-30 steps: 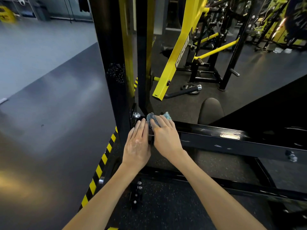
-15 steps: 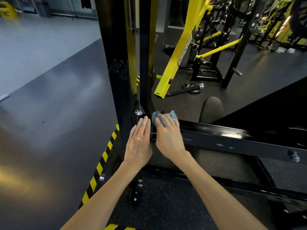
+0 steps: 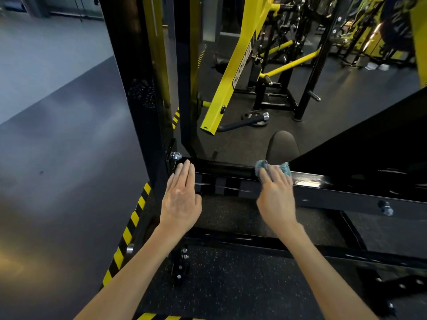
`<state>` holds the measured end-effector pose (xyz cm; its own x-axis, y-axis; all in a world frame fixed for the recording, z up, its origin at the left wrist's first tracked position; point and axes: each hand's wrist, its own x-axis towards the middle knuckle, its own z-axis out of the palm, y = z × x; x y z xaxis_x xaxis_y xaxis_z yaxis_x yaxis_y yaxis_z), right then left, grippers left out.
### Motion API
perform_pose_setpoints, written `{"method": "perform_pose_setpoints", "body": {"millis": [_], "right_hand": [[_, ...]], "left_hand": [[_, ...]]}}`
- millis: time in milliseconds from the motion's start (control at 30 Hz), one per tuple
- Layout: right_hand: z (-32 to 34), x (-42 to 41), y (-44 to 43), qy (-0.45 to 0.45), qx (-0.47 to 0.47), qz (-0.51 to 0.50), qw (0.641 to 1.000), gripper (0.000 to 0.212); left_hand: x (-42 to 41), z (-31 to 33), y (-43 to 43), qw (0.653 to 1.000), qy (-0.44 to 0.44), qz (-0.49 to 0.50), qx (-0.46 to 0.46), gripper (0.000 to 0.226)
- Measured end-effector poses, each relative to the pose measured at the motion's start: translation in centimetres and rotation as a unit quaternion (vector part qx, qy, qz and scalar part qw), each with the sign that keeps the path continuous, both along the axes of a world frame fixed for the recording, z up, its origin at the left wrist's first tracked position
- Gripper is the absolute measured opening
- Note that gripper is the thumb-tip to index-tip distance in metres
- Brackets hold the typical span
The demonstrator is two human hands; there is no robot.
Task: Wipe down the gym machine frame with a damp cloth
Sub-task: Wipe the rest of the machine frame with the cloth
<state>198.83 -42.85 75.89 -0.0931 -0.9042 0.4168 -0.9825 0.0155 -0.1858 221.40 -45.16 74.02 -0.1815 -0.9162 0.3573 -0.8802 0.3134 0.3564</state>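
Two jobs: our left hand [image 3: 180, 199] braces flat, grip open, on the crossbar [image 3: 335, 184]; our right hand [image 3: 276, 197], likewise unclenched, presses the cloth [image 3: 285, 168] down to wipe.

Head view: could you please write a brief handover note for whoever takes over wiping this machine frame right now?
Left hand: open, straight fingers resting on the black crossbar beside the upright post.
Right hand: flat fingers pressing the blue cloth onto the crossbar's top, partway along it.
Done: unclear; nothing in the picture marks which stretch is already wiped.
Left: probably the crossbar to the right of the cloth, the upright post and the lower rail.
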Motion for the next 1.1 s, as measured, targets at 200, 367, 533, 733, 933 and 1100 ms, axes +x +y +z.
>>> {"method": "perform_pose_setpoints", "body": {"millis": [200, 367, 533, 733, 933, 1100], "right_hand": [[0.5, 9.1, -3.0, -0.011, 0.006, 0.123, 0.992, 0.047], [0.4, 6.3, -1.9, 0.003, 0.012, 0.143, 0.990, 0.053], [-0.1, -2.0, 0.9, 0.018, -0.012, 0.027, 0.999, 0.050], [0.0, -0.2, 0.5, -0.018, -0.043, -0.014, 0.999, 0.041], [0.7, 5.8, -1.6, -0.027, -0.012, 0.085, 0.996, 0.046], [0.6, 0.0, 0.7, -0.017, -0.027, 0.065, 0.997, 0.046]], "left_hand": [[-1.1, 0.2, -0.1, 0.997, -0.053, -0.049, 0.007, 0.080], [-1.3, 0.4, 0.1, 0.998, -0.050, -0.042, 0.001, 0.077], [-1.3, 0.4, 0.0, 0.999, -0.016, -0.045, -0.005, 0.068], [-2.1, 0.5, 0.0, 0.999, -0.007, -0.052, -0.003, 0.067], [-3.2, 0.5, -0.3, 0.996, -0.069, -0.057, 0.000, 0.073], [-3.7, 1.0, -0.4, 0.996, -0.057, -0.061, -0.007, 0.066]]}}
